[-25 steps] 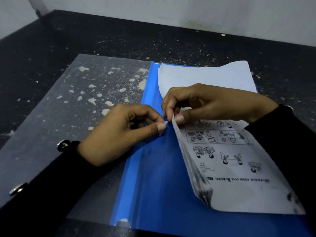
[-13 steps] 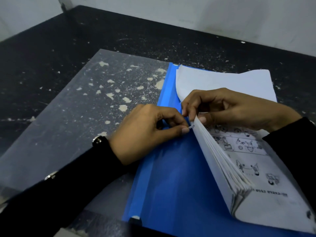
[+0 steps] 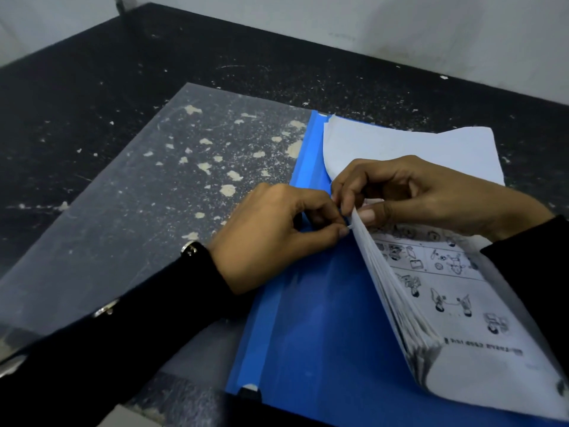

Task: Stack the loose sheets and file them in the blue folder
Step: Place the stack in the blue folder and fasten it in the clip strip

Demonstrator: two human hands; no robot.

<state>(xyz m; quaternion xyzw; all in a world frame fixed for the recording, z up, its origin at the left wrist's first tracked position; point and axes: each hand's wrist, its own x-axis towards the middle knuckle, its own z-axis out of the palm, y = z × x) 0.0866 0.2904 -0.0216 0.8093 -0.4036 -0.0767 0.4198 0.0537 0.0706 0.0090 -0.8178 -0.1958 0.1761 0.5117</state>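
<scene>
Head view, blue folder (image 3: 311, 343) open flat on dark speckled counter (image 3: 92, 97), clear cover (image 3: 123, 211) folded left, my left hand (image 3: 271, 238) pinching small white fastener prong at spine, my right hand (image 3: 409, 195) gripping lifted edge of sheet stack (image 3: 455, 303) on folder's right half.

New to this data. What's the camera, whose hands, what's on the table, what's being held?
There is no robot here: a person works bare-handed, and the single view comes from a wide-angle camera on their head, looking down. On the dark speckled table lies an open blue folder, its clear cover flipped out to the left. A stack of sheets lies on the blue half, its left edge lifted. The right hand pinches that edge near the spine. The left hand pinches something small and pale there, perhaps the fastener prong; it is too small to tell.
</scene>
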